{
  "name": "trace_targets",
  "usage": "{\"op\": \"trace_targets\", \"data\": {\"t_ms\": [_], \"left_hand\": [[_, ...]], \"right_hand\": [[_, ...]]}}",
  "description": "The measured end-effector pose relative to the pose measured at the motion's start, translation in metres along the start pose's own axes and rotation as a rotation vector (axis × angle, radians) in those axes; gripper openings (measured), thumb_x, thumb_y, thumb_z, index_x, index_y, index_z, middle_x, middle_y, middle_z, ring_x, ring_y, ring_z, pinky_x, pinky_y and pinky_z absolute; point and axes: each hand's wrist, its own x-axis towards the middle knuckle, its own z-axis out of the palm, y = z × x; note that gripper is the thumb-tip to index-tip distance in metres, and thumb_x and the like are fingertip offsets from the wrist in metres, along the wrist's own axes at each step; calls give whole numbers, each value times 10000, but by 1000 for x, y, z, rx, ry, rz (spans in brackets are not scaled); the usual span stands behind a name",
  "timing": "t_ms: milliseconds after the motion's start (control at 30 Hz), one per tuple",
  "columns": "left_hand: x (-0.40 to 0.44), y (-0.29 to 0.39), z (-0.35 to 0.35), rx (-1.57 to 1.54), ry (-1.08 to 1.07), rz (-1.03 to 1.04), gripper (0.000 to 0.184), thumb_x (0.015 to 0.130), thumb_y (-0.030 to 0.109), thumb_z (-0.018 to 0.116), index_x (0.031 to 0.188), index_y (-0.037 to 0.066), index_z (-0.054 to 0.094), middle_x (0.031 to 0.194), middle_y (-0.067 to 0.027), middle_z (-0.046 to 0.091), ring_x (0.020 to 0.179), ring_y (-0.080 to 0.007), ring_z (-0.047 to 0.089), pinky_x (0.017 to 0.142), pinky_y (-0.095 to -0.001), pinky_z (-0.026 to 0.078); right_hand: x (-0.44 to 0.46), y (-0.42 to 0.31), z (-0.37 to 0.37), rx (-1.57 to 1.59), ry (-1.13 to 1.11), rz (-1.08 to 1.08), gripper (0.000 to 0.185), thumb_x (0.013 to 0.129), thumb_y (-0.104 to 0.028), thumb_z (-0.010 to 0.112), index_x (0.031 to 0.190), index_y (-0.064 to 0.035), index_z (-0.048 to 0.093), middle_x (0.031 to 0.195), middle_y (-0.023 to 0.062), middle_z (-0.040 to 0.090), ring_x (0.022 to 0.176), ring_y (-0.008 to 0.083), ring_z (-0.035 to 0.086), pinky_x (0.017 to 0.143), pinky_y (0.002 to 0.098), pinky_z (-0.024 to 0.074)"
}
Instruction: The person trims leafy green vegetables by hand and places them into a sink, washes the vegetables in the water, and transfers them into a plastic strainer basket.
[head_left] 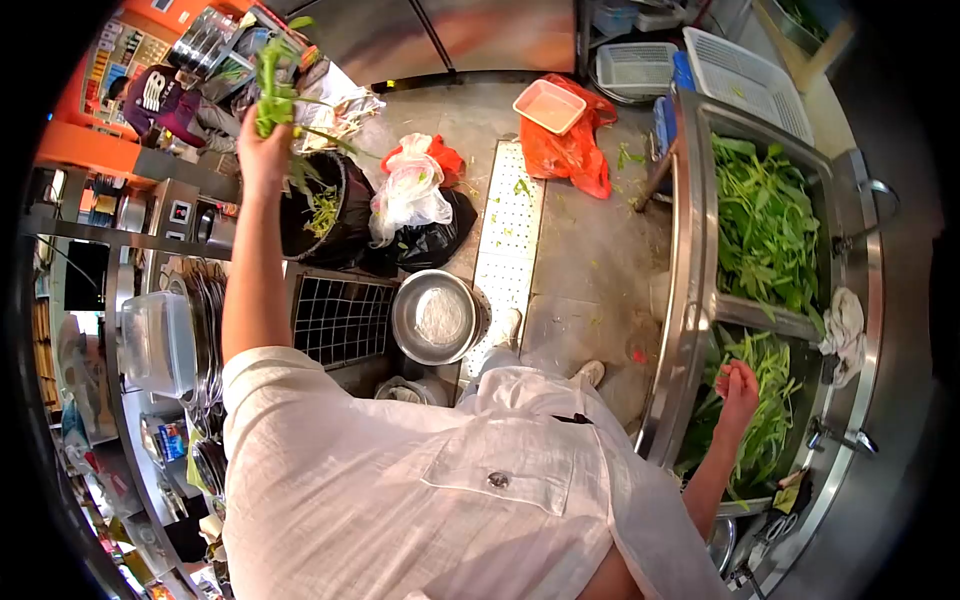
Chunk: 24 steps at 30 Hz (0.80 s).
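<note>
My left hand [264, 155] is stretched out at the upper left, closed around a bunch of leafy greens [272, 90] whose stems and leaves stick out above and below the fist. Beneath it stands a black-lined bin [350, 205] with green scraps [322, 212] inside. Over the near basin of the steel sink [690, 270], my right hand [738, 390] has its fingers curled; whatever they may hold is hidden. Long-leaved greens [765, 385] lie under that hand, and a bigger heap of greens [765, 220] fills the far basin.
A metal bowl [434, 316] sits by my feet beside a floor grate [342, 318]. Tied plastic bags [410, 195] lean near the bin. A red bag with a pink basket [550, 106] is on the wet floor. At the back left, another person [170, 105] bends over.
</note>
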Motion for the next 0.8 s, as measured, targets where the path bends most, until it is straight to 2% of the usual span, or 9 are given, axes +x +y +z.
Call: {"op": "trace_targets", "data": {"t_ms": [233, 267, 333, 500, 567, 633, 700, 733, 800], "left_hand": [[151, -179, -132, 949, 400, 275, 332, 734, 227, 641, 1012, 83, 532, 905, -77, 591, 803, -222, 555, 717, -319, 433], [167, -198, -152, 937, 61, -22, 512, 721, 376, 629, 1113, 74, 499, 1041, -122, 577, 914, -271, 555, 769, -351, 441], [161, -218, -136, 1093, -178, -213, 507, 735, 362, 611, 1131, 68, 495, 1032, -103, 577, 893, -241, 564, 723, -339, 462], [166, -319, -155, 1362, -106, -567, 556, 717, 418, 590, 1152, 84, 497, 1107, -140, 537, 951, -286, 545, 808, -389, 436], [156, -379, -116, 1344, -84, -395, 575, 700, 445, 594, 1137, 83, 503, 1113, -146, 532, 1010, -304, 510, 845, -430, 412], [105, -338, -31, 1162, -229, -366, 520, 714, 368, 611, 1122, 63, 509, 1119, -153, 528, 1030, -309, 494, 872, -420, 394], [74, -426, 36, 875, -313, 238, 480, 717, 252, 620, 1131, 43, 499, 1124, -149, 523, 1022, -322, 495, 878, -397, 393], [28, -330, 85, 832, -570, 43, 464, 718, 169, 607, 1142, 22, 486, 1118, -153, 521, 1009, -330, 501, 872, -379, 396], [-32, -339, 174, 465, -813, 317, 452, 719, 161, 609, 1127, 14, 483, 1092, -165, 522, 972, -327, 508, 858, -370, 397]], "right_hand": [[11, -13, 105, -97, -172, 2, 185, 847, -125, 499, 1004, -40, 546, 862, 46, 602, 670, 86, 555, 600, 206, 446], [0, -14, 117, -121, -151, 69, 196, 840, -130, 511, 1008, -34, 542, 869, 47, 603, 678, 90, 562, 609, 206, 451], [-30, -9, 134, -59, -169, 28, 220, 823, -124, 523, 1021, -31, 535, 887, 39, 604, 795, 105, 560, 653, 217, 451], [-58, 14, 144, -450, -132, -40, 154, 807, -115, 549, 941, -41, 567, 771, 29, 591, 665, 108, 554, 598, 232, 457], [-71, 23, 142, -558, -38, -34, 161, 784, -129, 548, 923, -52, 576, 728, 64, 613, 643, 156, 588, 603, 263, 469], [-90, 28, 144, -605, 45, -34, 168, 776, -143, 545, 920, -64, 580, 748, 80, 620, 674, 180, 599, 616, 281, 473], [-104, 34, 141, -643, 102, -43, 174, 769, -158, 542, 917, -76, 584, 767, 97, 627, 705, 204, 611, 630, 298, 477], [-108, 36, 140, -613, 124, -16, 168, 773, -204, 537, 896, -100, 583, 781, 99, 625, 729, 247, 604, 643, 340, 472], [-122, 36, 126, -584, 210, 65, 169, 768, -259, 536, 877, -145, 594, 784, 109, 620, 750, 297, 595, 667, 380, 469]]}}
